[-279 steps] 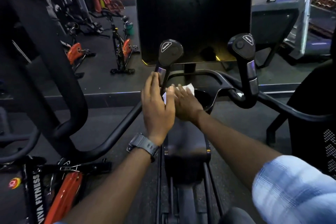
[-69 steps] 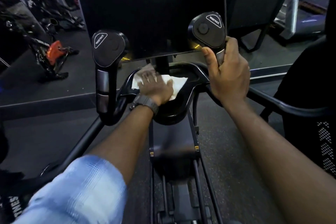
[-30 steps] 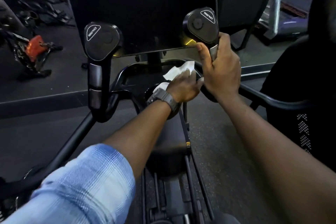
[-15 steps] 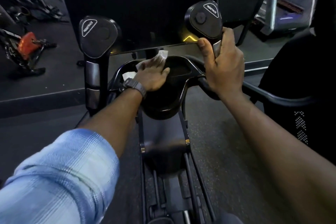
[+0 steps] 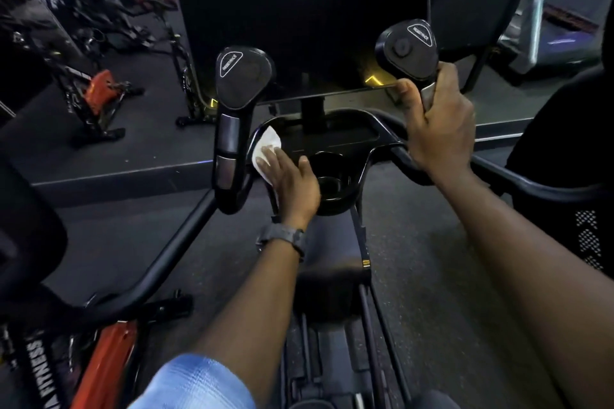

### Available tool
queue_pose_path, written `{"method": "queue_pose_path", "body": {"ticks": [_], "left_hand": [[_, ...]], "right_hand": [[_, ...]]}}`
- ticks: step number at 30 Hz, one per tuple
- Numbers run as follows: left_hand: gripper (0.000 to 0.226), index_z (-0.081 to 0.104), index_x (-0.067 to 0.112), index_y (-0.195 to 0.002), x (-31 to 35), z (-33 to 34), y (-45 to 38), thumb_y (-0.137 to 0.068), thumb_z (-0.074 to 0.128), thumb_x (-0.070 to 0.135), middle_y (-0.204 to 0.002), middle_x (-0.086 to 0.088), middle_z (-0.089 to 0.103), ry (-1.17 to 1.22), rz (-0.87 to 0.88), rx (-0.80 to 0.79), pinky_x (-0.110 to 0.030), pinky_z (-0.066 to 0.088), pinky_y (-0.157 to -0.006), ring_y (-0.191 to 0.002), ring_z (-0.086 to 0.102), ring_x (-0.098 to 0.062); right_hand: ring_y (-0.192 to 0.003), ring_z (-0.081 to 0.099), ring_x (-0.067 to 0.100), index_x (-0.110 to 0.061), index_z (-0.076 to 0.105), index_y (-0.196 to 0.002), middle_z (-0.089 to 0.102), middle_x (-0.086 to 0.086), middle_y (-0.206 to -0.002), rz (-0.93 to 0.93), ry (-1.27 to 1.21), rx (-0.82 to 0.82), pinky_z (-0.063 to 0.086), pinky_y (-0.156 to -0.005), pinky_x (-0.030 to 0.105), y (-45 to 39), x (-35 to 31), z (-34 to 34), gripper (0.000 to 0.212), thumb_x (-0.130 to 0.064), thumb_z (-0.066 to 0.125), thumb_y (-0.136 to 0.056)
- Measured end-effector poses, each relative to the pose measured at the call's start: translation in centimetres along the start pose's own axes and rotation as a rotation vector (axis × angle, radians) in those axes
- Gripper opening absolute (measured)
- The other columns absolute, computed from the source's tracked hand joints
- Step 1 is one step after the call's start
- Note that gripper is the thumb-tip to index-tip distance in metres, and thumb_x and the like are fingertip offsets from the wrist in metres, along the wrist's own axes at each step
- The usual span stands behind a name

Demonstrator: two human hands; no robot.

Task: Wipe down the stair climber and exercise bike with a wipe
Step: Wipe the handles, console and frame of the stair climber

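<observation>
I stand at a black machine with a dark console screen (image 5: 299, 16) and a glossy tray (image 5: 332, 139) with a cup holder (image 5: 327, 181) below it. My left hand (image 5: 292, 179) lies flat on the tray's left rim, fingers straight, pressing a white wipe (image 5: 265, 149) against it. Part of the wipe sticks out beyond my fingertips. My right hand (image 5: 438, 123) grips the right handle (image 5: 407, 50) just under its rounded resistance knob. The left handle (image 5: 237, 103) stands free beside my left hand.
An orange and black exercise bike (image 5: 99, 362) stands close at the lower left. More bikes (image 5: 96, 93) appear in the mirror at the left. A treadmill (image 5: 548, 23) is at the far right. A dark mesh panel (image 5: 584, 236) borders my right arm.
My left hand slid the wipe from the tray's back middle down to its left rim beside the cup holder. My right hand kept its grip on the right handle.
</observation>
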State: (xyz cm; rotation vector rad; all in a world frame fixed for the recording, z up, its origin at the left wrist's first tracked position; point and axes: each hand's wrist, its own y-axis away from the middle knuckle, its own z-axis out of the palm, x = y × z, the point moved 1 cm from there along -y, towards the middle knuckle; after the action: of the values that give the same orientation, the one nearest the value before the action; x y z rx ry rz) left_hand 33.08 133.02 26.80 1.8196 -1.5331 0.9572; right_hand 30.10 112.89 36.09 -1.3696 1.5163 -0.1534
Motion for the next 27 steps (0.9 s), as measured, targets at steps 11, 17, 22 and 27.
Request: {"method": "queue_pose_path", "body": {"ticks": [11, 17, 22, 27], "left_hand": [[0.060, 0.025, 0.031, -0.155, 1.2, 1.0, 4.1, -0.102, 0.026, 0.059, -0.162, 0.003, 0.023, 1.250, -0.500, 0.062, -0.034, 0.018, -0.116, -0.148, 0.024, -0.018], [0.074, 0.019, 0.022, -0.157, 3.1, 3.4, 7.0, -0.098, 0.028, 0.066, -0.163, -0.001, 0.019, 1.507, -0.613, 0.130, -0.050, 0.008, -0.123, -0.150, 0.017, -0.020], [0.078, 0.004, 0.019, -0.158, 5.7, 3.9, 7.5, -0.100, 0.033, 0.061, -0.166, -0.001, 0.000, 1.278, -0.548, 0.274, -0.041, 0.000, -0.124, -0.153, 0.002, -0.017], [0.085, 0.006, 0.000, -0.155, 4.0, 6.8, 8.8, -0.098, 0.009, 0.062, -0.165, -0.011, -0.011, 0.228, -0.036, 0.223, -0.049, -0.009, -0.122, -0.149, -0.022, -0.030]], "right_hand": [[-0.059, 0.045, 0.007, -0.011, 0.051, -0.117, 0.042, -0.013, -0.064, 0.010, -0.009, -0.004, 0.034, -0.062, 0.028, 0.0, -0.2, -0.3, 0.057, -0.064, 0.042, -0.098], [-0.067, 0.049, 0.008, -0.009, 0.051, -0.118, 0.043, -0.015, -0.068, 0.010, 0.005, -0.014, 0.032, -0.063, 0.027, 0.1, -0.3, -0.4, 0.059, -0.063, 0.041, -0.097], [-0.070, 0.050, 0.009, -0.009, 0.051, -0.119, 0.050, -0.010, -0.076, 0.005, 0.005, -0.009, 0.033, -0.065, 0.027, 0.1, -0.3, -0.5, 0.059, -0.063, 0.041, -0.097], [-0.072, 0.052, 0.010, -0.011, 0.051, -0.120, 0.049, -0.012, -0.077, 0.003, 0.014, -0.011, 0.035, -0.064, 0.029, 0.1, -0.4, -0.5, 0.056, -0.062, 0.043, -0.098]]}}
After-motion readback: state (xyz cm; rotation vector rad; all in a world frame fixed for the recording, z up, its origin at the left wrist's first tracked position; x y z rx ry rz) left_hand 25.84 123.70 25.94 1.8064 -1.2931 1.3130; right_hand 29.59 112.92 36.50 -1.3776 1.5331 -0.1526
